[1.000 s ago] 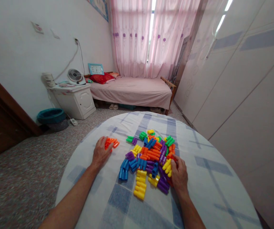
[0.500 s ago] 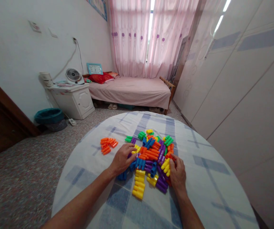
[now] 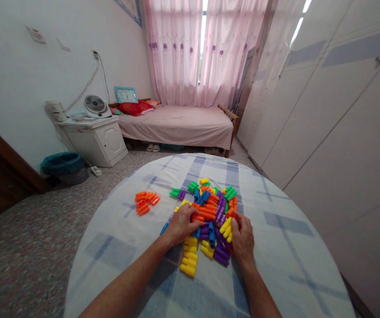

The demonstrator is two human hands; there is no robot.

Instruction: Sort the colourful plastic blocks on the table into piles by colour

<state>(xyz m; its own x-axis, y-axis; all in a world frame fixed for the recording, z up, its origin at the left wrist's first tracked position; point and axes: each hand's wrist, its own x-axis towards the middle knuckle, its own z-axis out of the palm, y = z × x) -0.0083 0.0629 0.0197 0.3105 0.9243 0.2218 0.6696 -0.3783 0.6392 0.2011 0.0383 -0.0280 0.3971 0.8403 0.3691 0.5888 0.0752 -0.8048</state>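
Note:
A mixed pile of bullet-shaped plastic toy blocks in several colours lies on the round table. My left hand (image 3: 184, 224) reaches over the pile's left side, its thumb and fingers closed around an orange block (image 3: 196, 217). At the pile's right edge, my right hand (image 3: 243, 237) rests with curved, slightly parted fingers beside a yellow block (image 3: 226, 229) and below some orange pieces (image 3: 232, 206). Purple blocks (image 3: 221, 255) and a blue block (image 3: 211, 235) lie between the hands. Nearest me is a row of joined yellow blocks (image 3: 189, 260). My left hand hides some pieces.
A separate cluster of orange blocks (image 3: 146, 202) lies to the left on the checked tablecloth (image 3: 110, 247). Beyond the table are a bed (image 3: 176, 126), a white cabinet (image 3: 110, 143) with a fan (image 3: 96, 106), a bin (image 3: 63, 164) and a wardrobe (image 3: 309, 110).
My left hand has moved right and nearer me, from the yellow pieces onto an orange block. My right hand stays at the pile's right edge. The view has shifted slightly.

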